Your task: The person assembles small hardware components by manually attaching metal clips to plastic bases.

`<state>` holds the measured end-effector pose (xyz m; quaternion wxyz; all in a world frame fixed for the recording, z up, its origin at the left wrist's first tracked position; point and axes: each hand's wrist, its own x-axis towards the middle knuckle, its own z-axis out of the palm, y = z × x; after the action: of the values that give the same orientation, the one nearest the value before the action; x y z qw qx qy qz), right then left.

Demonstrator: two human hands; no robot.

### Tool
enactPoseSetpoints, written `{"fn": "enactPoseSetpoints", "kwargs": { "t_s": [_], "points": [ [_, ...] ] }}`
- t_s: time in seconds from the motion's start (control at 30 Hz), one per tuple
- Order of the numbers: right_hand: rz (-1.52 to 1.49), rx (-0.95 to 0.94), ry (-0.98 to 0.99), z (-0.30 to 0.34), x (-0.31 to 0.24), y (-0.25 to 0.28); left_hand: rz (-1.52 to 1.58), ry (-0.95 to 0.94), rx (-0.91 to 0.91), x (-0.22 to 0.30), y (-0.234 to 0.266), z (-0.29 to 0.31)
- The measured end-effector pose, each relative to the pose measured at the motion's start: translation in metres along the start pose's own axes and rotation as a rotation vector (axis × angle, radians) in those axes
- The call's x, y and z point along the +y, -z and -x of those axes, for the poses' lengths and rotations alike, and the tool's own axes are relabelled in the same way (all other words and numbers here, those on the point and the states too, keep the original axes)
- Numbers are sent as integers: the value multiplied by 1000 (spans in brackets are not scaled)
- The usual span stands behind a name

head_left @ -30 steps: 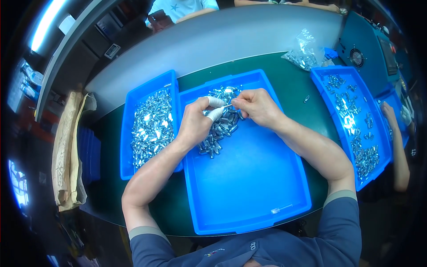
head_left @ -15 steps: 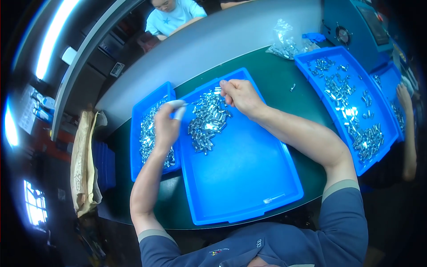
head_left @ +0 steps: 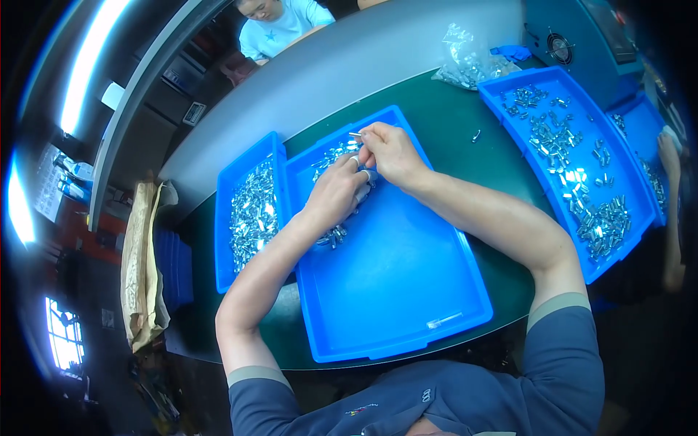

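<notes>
My right hand (head_left: 393, 155) is closed in a pinch over the far part of the large blue tray (head_left: 389, 291). A thin, shiny metal piece (head_left: 355, 134) sticks out to the left from between its thumb and fingers. Close beside it, my left hand (head_left: 339, 190) has its fingers curled, with white coverings on some fingertips. Whatever those fingers hold is hidden. Below both hands lies a pile of small shiny metal cylinders (head_left: 336, 237), partly covered by my left hand. A narrower blue tray (head_left: 223, 251) on the left holds many more of these cylinders.
A third blue tray (head_left: 502, 109) with scattered metal parts stands at the right. Behind it are a clear bag of parts (head_left: 465, 62) and a teal machine (head_left: 574, 36). One loose part (head_left: 475, 136) lies on the green table. A co-worker's arm (head_left: 670, 167) is at far right.
My left hand has moved right, from the edge between the two left trays to beside my right hand over the pile. My right hand stays nearly in place, and a metal piece now shows in it.
</notes>
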<state>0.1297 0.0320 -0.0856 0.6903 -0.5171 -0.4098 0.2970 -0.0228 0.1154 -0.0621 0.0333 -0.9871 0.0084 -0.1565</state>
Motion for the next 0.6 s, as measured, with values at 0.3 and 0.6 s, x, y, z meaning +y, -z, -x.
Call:
{"fn": "enactPoseSetpoints", "kwargs": {
  "t_s": [0.3,0.6],
  "points": [
    [-12,-104,-68,2,-7,7,121,8,51,-9,0,-1],
    [118,-141,-152,3,-17,4,707,624,148,-25,13,18]
  ]
}}
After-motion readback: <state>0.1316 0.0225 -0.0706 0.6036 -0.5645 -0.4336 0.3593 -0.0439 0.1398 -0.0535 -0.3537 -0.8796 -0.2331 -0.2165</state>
